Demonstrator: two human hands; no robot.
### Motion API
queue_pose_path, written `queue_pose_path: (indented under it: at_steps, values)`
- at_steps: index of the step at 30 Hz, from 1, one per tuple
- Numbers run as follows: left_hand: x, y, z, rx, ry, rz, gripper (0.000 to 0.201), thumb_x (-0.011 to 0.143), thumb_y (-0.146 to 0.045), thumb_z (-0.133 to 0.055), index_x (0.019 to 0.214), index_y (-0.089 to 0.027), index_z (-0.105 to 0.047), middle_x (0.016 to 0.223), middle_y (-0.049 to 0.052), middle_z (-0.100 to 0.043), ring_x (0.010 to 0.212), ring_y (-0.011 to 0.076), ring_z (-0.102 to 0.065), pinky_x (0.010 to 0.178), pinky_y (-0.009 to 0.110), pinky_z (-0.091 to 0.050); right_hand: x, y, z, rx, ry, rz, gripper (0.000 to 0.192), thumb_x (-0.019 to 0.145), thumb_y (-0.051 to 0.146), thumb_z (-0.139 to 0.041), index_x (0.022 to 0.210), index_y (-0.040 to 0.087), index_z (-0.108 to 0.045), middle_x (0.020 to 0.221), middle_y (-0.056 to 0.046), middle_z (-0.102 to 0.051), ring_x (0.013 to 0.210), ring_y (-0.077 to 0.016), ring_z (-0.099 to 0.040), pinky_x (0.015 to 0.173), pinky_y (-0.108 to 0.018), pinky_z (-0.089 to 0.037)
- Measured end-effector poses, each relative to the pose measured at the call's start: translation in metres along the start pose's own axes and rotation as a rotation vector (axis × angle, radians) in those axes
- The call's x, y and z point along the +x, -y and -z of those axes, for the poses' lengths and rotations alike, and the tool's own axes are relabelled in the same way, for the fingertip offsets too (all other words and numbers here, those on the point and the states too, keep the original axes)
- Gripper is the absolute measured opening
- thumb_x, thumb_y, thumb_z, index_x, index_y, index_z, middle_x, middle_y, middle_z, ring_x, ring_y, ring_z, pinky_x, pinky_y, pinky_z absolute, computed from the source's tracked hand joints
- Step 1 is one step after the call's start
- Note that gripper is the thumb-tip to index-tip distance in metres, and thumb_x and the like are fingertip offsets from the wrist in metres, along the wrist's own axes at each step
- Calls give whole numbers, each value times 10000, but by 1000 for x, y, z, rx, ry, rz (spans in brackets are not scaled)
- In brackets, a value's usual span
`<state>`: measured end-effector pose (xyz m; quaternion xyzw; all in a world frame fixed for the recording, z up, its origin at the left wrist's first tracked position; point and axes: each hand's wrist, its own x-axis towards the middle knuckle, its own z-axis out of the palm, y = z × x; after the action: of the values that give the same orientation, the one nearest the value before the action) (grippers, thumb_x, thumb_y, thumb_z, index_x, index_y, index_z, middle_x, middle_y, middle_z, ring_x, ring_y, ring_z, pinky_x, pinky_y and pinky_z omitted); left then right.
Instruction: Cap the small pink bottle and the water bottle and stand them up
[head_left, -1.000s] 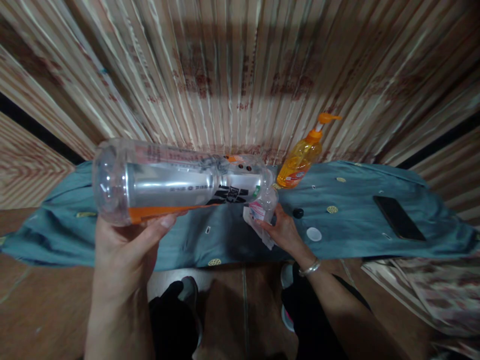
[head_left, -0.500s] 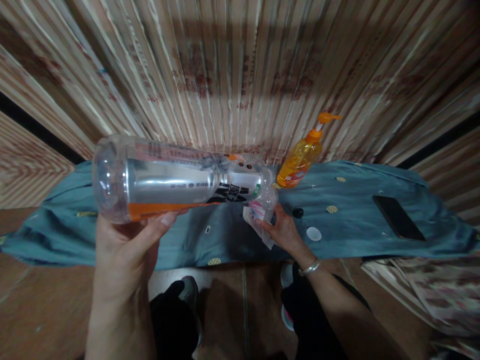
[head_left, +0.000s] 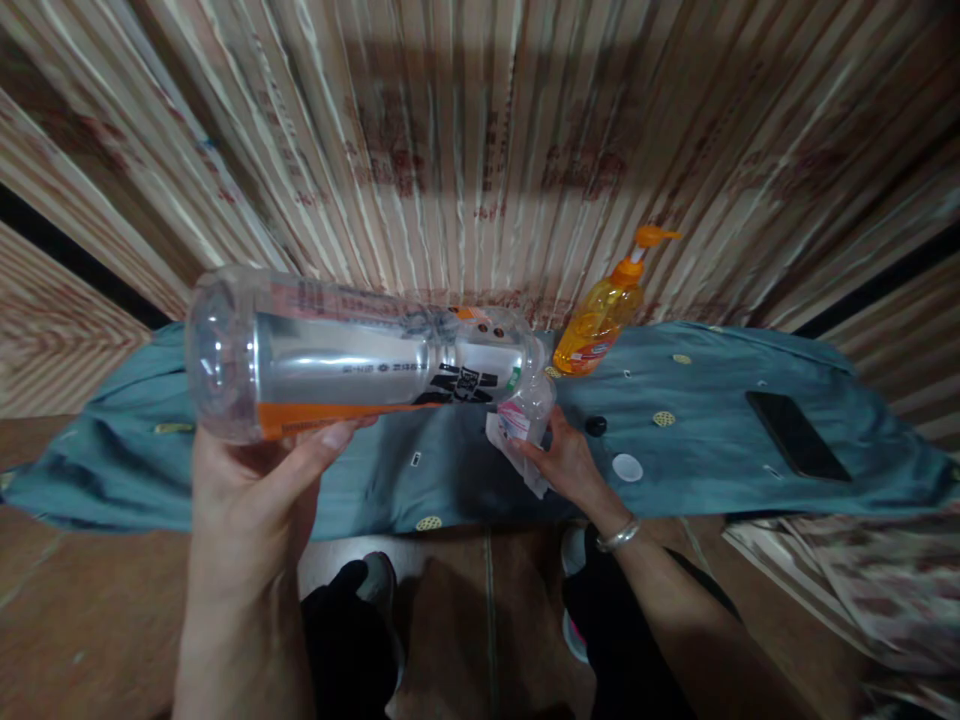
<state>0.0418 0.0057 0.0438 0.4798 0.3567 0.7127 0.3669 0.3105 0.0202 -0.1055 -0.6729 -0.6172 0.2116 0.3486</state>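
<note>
Spillage is the risk judged likeliest here. A large clear bottle (head_left: 360, 362) with a silver and orange label is held nearly level at nine o'clock, gripped near its base by the left hand (head_left: 251, 480). Its neck is met at the centre by a small clear bottle (head_left: 527, 412), around which the right hand (head_left: 570, 462) is closed, a white wrapper pressed beneath. Should the two mouths slip out of line, liquid could be lost onto the blue cloth (head_left: 697, 440). An orange pump bottle (head_left: 602, 318) stands at one o'clock; a white cap (head_left: 628, 467) and a black cap (head_left: 595, 426) lie just right of the hand, and a dark phone (head_left: 797, 434) is seen at three o'clock.
</note>
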Motion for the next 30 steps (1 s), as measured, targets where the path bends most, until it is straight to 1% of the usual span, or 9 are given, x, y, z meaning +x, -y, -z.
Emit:
queue_pose_path:
  at_steps: [5, 9, 15, 18, 22, 26, 28, 30]
  values:
    - [0, -2, -3, 20, -13, -9, 532, 504, -233, -969, 1002, -253, -783, 813, 18, -743, 692, 214, -701, 779, 539, -659, 0, -1, -1, 0, -15, 28, 471, 805, 418, -717, 1186, 177, -581, 1030, -108, -773, 939, -300, -749, 813, -389, -566]
    - [0, -2, -6, 15, -17, -5, 508, 512, -222, -959, 987, -253, -784, 819, 22, -748, 714, 224, -707, 804, 560, -649, 0, -3, -1, 0, -19, 53, 457, 806, 413, -715, 1178, 183, -585, 1011, -98, -773, 915, -289, -750, 796, -378, -566]
    - [0, -1, -4, 34, -16, -5, 526, 528, -221, -944, 1027, -253, -780, 777, 20, -735, 668, 229, -698, 780, 585, -641, 1, -4, -1, -30, -16, 44, 457, 798, 431, -725, 1163, 194, -586, 952, -81, -772, 852, -282, -750, 742, -362, -566]
    - [0, -1, -3, 30, -13, -3, 508, 531, -217, -944, 1012, -248, -782, 761, 20, -736, 665, 227, -695, 761, 559, -648, 1, -3, 0, -30, -12, 42, 466, 800, 450, -720, 1163, 190, -585, 968, -86, -768, 869, -288, -749, 747, -366, -568]
    - [-1, -1, -4, 20, -10, -3, 437, 539, -197, -942, 947, -233, -789, 763, 19, -749, 680, 211, -700, 767, 494, -653, 0, -1, 0, -21, -7, 39, 464, 804, 443, -716, 1174, 192, -590, 979, -83, -767, 872, -283, -747, 757, -368, -570]
    - [-1, -2, -4, -12, -5, -1, 400, 545, -166, -937, 914, -204, -789, 824, 38, -766, 739, 211, -722, 780, 440, -655, 0, 0, -1, -23, -12, 50, 468, 805, 416, -715, 1194, 191, -585, 993, -88, -769, 879, -284, -745, 763, -370, -568]
    - [0, -2, -4, -27, -5, 2, 434, 541, -150, -937, 941, -217, -785, 869, 36, -774, 764, 209, -731, 787, 426, -656, 0, -1, -2, -24, -19, 57, 456, 805, 403, -714, 1191, 200, -582, 1001, -83, -769, 895, -282, -746, 772, -366, -565]
    - [0, -1, -3, -21, -14, 9, 479, 529, -149, -943, 971, -234, -778, 919, 32, -778, 809, 210, -738, 835, 433, -648, 0, -1, -3, -28, -20, 64, 455, 809, 416, -712, 1187, 203, -578, 1002, -81, -768, 905, -284, -747, 775, -363, -563]
